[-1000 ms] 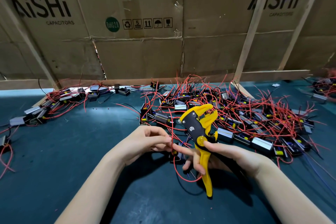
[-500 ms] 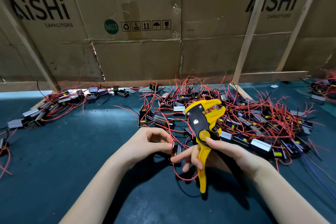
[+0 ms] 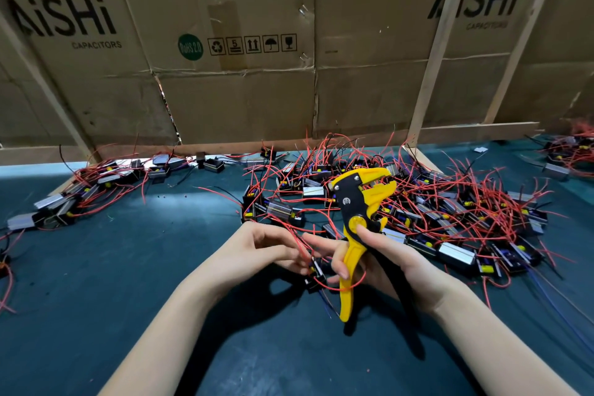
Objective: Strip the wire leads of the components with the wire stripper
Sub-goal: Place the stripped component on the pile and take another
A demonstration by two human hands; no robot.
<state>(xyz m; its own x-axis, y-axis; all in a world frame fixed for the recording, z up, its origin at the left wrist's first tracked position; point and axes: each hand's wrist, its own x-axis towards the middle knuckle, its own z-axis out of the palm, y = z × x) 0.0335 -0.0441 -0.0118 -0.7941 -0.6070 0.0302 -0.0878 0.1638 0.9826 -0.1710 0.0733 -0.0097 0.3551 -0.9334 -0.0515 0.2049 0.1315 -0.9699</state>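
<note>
The yellow-and-black wire stripper (image 3: 360, 222) stands nearly upright above the near middle of the dark green table (image 3: 128, 267), its toothed head up and tipped to the right, its jaws parted. The right hand (image 3: 395, 264) grasps it: the thumb lies on the yellow pivot knob, the fingers curl round the yellow handle, and the black handle runs down against the palm.

Just left of the handles hangs a small black component (image 3: 316, 270), held between the two hands. One red lead (image 3: 300, 246) rises from it to the left hand (image 3: 260, 247), whose thumb and fingers pinch that wire; another red lead (image 3: 347, 286) loops low across the yellow handle. Thin blue leads trail down toward the table beneath the component.

Beyond the hands and to the right spreads a large pile of components (image 3: 418, 212), black and silver blocks tangled in red wires. A smaller heap of components (image 3: 96, 186) lies far left, and a third cluster (image 3: 572, 154) sits at the far right edge. Behind the table stand cardboard boxes (image 3: 225, 42) printed "AiSHi CAPACITORS", with pale wooden slats (image 3: 440, 42) leaning across them.
</note>
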